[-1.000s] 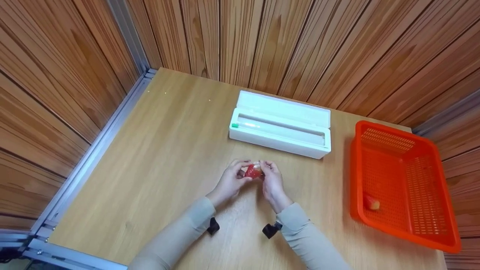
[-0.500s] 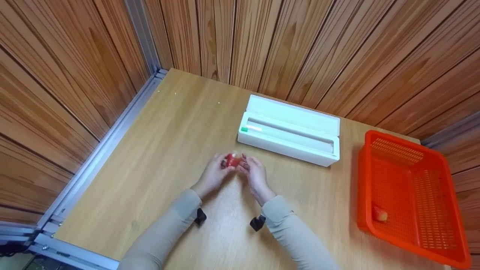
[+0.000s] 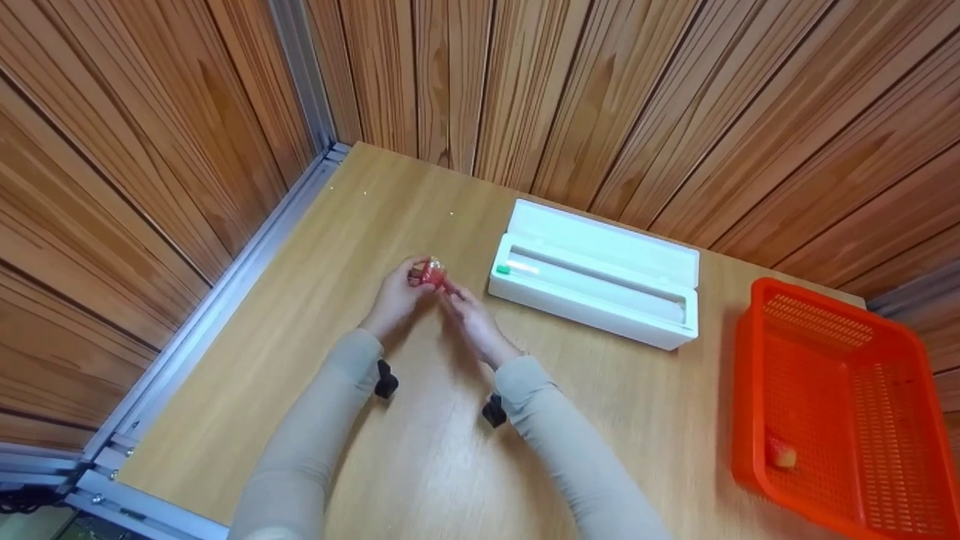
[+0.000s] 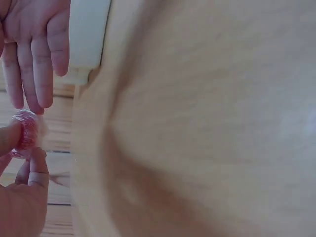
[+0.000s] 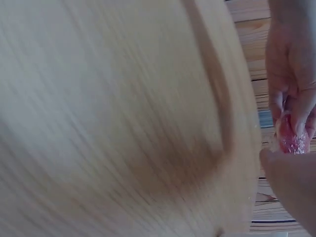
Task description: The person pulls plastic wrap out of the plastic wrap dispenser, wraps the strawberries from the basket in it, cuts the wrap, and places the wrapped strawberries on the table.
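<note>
My left hand (image 3: 394, 298) pinches a small red fruit piece (image 3: 433, 274) wrapped in shiny clear film, held up over the left middle of the table. In the left wrist view, the thumb and fingers close on the wrapped piece (image 4: 27, 129) from below. My right hand (image 3: 474, 321) reaches in from the right with long straight fingers, their tips right at the film. The right wrist view catches the piece (image 5: 292, 140) under the left hand's fingers, partly hidden by the right hand.
Behind the right hand stands a white cling film box (image 3: 589, 309), lid raised, with a green slider (image 3: 503, 269) at its left end. An orange basket (image 3: 748, 390) at the right holds another red and pale-yellow piece (image 3: 781, 453). Wood-panelled walls (image 3: 420, 67) border the table.
Both hands have moved left and away from the body with the wrapped piece. The right hand has gone from pinching its film to straight fingers. The head view has shifted slightly.
</note>
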Demonstrator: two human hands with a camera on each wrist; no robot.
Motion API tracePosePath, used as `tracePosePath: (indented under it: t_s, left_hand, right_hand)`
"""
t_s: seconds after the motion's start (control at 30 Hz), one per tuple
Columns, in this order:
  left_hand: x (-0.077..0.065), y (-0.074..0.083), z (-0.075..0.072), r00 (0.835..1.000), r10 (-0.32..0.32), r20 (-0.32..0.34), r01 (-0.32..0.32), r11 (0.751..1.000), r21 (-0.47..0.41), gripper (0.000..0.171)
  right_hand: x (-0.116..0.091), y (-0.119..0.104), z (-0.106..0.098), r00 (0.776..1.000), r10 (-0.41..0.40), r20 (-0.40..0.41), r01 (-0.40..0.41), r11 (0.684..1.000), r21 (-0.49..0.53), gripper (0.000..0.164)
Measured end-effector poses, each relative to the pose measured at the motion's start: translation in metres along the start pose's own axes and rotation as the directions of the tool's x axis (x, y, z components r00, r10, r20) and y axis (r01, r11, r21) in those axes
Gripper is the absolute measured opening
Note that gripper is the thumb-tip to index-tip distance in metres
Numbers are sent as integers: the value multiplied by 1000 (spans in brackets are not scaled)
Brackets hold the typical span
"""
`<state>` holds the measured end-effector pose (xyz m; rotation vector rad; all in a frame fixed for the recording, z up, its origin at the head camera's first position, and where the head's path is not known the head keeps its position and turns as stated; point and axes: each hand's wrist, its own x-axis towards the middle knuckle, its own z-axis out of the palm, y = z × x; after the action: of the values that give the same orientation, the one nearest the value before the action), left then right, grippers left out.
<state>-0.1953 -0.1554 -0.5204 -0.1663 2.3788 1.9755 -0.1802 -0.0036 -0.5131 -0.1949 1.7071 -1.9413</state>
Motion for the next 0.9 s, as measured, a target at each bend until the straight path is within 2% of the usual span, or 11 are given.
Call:
tracePosePath:
  t_s: [0.13, 0.2, 0.27, 0.33, 0.43, 0.53, 0.6, 0.63, 0.7, 0.8, 0.9]
  left_hand:
    - [15, 1, 1, 1000, -17, -16, 17, 998, 57, 43]
    - [21, 1, 2, 1000, -8, -26, 10, 995, 101, 43]
    - [27, -1, 3, 999, -8, -40, 13, 994, 110, 44]
    - [31, -3, 4, 998, -23, -56, 28, 995, 94, 45]
    - [36, -8, 4, 995, -63, -72, 67, 996, 61, 47]
    - [40, -14, 3, 994, -56, -89, 68, 989, 134, 46]
    - [42, -16, 3, 995, -33, -94, 48, 987, 155, 43]
    - [44, -17, 3, 995, -9, -103, 29, 980, 197, 42]
    - [46, -18, 2, 994, 19, -103, 5, 973, 229, 41]
    - [49, -19, 3, 996, 20, -91, 1, 974, 225, 40]
    - [51, -19, 3, 996, -14, -86, 32, 977, 212, 40]
  right_hand:
    - [15, -1, -4, 997, 72, -22, -74, 974, -212, 45]
    - [22, -1, -5, 997, 74, -36, -82, 954, -290, 47]
    - [28, 0, -5, 997, 67, -47, -80, 927, -366, 48]
    - [33, 1, -4, 997, 57, -53, -75, 886, -458, 49]
    - [39, 4, -2, 997, 56, -43, -71, 802, -593, 50]
    - [45, 8, 0, 999, 44, -3, -34, 730, -682, 51]
    - [49, 9, 1, 1000, 24, 21, -1, 686, -727, 51]
    - [50, 10, 1, 1000, 13, 28, 12, 665, -747, 51]
    - [53, 11, 1, 1000, 9, 24, 13, 633, -774, 51]
    - [57, 12, 0, 1000, -4, 22, 21, 566, -824, 50]
    - [59, 12, -1, 999, -18, 31, 36, 509, -860, 49]
